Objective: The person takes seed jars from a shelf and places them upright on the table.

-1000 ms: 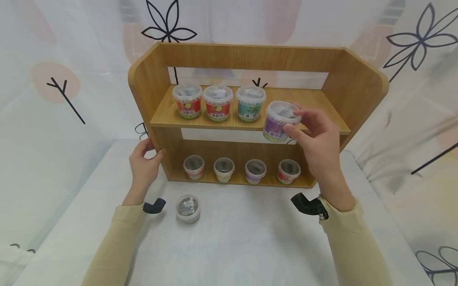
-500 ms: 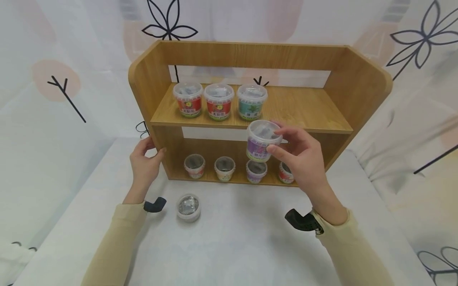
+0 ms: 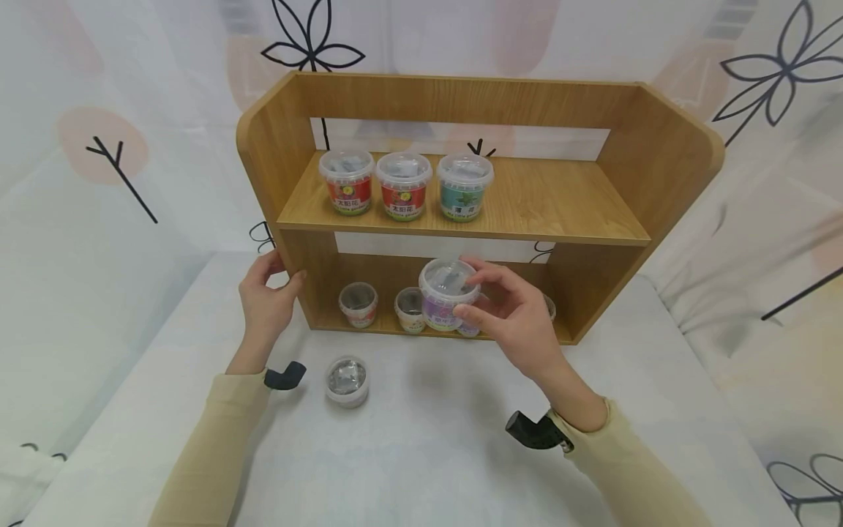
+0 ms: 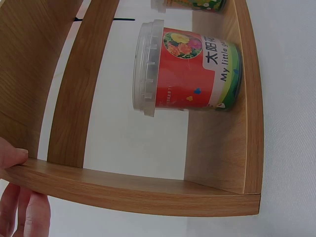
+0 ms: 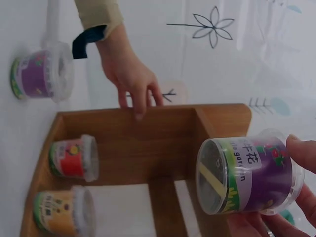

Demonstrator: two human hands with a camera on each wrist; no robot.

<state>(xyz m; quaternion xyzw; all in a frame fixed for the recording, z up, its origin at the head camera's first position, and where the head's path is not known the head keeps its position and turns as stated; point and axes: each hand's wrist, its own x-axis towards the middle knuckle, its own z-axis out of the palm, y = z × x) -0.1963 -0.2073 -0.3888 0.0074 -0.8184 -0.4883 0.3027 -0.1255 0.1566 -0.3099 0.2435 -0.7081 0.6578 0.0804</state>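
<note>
Left hand (image 3: 266, 300): grips the shelf (image 3: 546, 197) by its left side.
Purple tub (image 3: 437, 311): between the hands, in front of the shelf's lower tier.
Right hand (image 3: 520, 322): pinches that tub.
Table (image 3: 421, 454): white, below the hands.
Cloth (image 3: 151, 66): printed, beyond the hands.
Tubs (image 3: 403, 196): nine; one near the left hand, three above, four below, one pinched.

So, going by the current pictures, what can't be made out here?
Head view: the lower purple cup is mostly hidden behind the held cup and the right hand.
Head view: the rightmost lower cup shows only a sliver past the right hand.
Left wrist view: the second cup is cut off by the top edge.
Right wrist view: the loose cup is too blurred for its lettering to be read.
</note>
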